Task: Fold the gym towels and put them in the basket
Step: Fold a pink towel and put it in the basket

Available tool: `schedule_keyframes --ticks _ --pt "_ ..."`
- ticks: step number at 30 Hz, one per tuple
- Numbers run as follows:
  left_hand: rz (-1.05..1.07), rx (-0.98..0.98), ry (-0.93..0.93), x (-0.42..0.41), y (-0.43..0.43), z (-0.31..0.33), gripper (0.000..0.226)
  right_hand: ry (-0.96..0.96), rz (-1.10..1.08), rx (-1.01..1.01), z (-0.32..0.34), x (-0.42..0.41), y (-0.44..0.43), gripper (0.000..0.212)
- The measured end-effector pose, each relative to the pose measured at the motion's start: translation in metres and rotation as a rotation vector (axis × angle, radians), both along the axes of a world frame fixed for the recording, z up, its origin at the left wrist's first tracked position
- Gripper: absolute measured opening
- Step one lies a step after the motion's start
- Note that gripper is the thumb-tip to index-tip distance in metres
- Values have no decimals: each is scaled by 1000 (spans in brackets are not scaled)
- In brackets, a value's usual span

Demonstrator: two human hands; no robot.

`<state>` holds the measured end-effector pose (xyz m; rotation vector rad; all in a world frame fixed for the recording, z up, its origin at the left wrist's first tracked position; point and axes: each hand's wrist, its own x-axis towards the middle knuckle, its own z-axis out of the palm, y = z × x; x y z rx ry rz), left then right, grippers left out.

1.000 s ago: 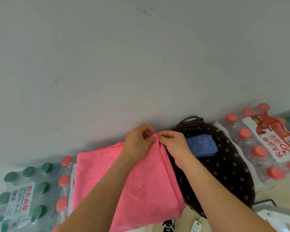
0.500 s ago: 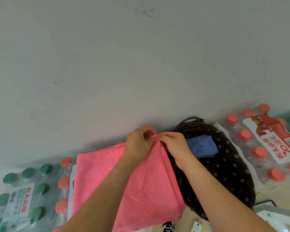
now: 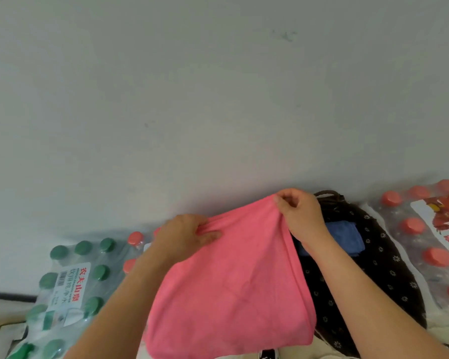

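Note:
A pink towel [image 3: 231, 288] hangs doubled in front of me, low in the middle of the view. My right hand [image 3: 300, 213] pinches its top right corner, held highest. My left hand [image 3: 184, 235] grips the top edge further left and lower, fingers curled over the cloth. Behind the towel on the right stands a dark brown basket [image 3: 389, 268] with small white flowers and a rope handle. A folded blue towel [image 3: 345, 237] lies inside it, partly hidden by my right wrist.
A shrink-wrapped pack of green-capped water bottles [image 3: 70, 281] lies at the left. A pack of red-capped bottles [image 3: 425, 237] lies at the right of the basket. A plain grey wall [image 3: 218, 99] fills the upper view.
My hands were together at one top point of the towel. Now they have moved apart: the left slid left and down along the edge, the right rose, spreading the top edge.

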<state>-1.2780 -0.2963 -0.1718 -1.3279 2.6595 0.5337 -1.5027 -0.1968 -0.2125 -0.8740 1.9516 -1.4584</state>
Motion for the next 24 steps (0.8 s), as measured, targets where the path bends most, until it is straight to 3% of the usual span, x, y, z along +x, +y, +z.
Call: schedule_keyframes --ticks 3,5,10,13,15,19,24 --pt "47 -88 -133 46 -9 15 29 84 -10 -34 19 -1 -4 10" --pt "84 -131 -105 71 -11 25 27 130 8 -34 31 2 -6 10" --pt "-21 -390 256 119 -10 42 43 291 14 -63 73 25 -7 8" --pt "15 -590 430 140 -5 60 21 412 -6 -101 104 41 3 9" --pt "74 -651 469 155 -4 71 18 445 -18 -149 125 52 10 6" --pt "176 -371 479 177 6 95 31 558 -48 -208 162 82 30 3" --pt "310 -153 840 202 26 135 11 732 -84 -244 192 112 64 4"
